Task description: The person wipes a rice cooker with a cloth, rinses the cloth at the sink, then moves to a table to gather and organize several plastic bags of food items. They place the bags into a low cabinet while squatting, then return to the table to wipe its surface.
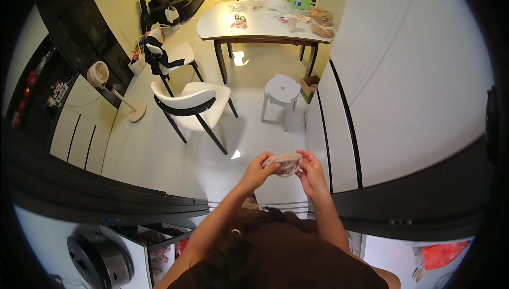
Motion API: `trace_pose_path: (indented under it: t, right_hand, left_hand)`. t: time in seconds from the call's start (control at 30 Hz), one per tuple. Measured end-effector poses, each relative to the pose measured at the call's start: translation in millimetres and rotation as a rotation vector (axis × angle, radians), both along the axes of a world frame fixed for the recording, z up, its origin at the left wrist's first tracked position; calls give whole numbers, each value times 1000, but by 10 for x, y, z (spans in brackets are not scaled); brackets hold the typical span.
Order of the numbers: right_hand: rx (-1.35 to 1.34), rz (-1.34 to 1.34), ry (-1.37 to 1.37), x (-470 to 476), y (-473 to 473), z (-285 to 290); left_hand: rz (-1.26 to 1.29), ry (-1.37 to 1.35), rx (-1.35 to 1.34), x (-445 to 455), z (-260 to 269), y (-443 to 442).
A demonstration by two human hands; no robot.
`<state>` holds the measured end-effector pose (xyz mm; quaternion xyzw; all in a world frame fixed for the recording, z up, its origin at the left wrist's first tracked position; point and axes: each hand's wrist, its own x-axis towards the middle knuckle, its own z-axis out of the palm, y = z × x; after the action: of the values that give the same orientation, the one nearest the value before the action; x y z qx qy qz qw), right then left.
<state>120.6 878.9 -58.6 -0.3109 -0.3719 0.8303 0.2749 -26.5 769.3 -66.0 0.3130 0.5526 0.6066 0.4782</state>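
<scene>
Both hands hold a small coiled bundle of pale pinkish soft material (284, 164) out in front of my body; what it is made of I cannot tell. My left hand (259, 171) grips its left side, thumb on top. At the right edge, my right hand (311, 171) pinches it between thumb and fingers. Beyond the hands stand a grey plastic stool (282, 89) and a white chair with a black frame (199, 106).
A white table (214, 26) farther off bears bags, a bottle, glasses and a paper cup. A fan (137, 112) stands at the left, near a second chair (179, 56). White cabinets (397, 90) line the right side. Dark door frames (119, 189) flank me; a rice cooker (101, 261) is lower left.
</scene>
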Motion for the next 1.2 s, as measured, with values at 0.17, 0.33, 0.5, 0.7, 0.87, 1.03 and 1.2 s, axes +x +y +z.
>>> trace_pose_path:
  t: [0.17, 0.33, 0.5, 0.7, 0.87, 1.03, 1.2]
  right_hand:
    - [-60, 55, 86, -949, 475, 247]
    - [-79, 42, 32, -1695, 901, 339]
    - [-67, 205, 40, -2471, 1587, 145]
    - [11, 200, 87, -3547, 2639, 6]
    - [-42, 122, 152, -4371, 3554, 66]
    - [-69, 30, 87, -4920, 4154, 54]
    - [-92, -42, 47, -5277, 4760, -280]
  left_hand:
    - [-11, -373, 15, -886, 196, 469]
    - [38, -467, -4, -1608, 304, 997]
    - [125, -364, 23, -2437, 269, 1663]
    - [204, -290, -4, -3460, 289, 2663]
    - [245, -263, -1, -4183, 351, 3519]
    - [253, -272, -53, -4703, 267, 4178]
    - [156, -253, -161, -5265, -106, 4920]
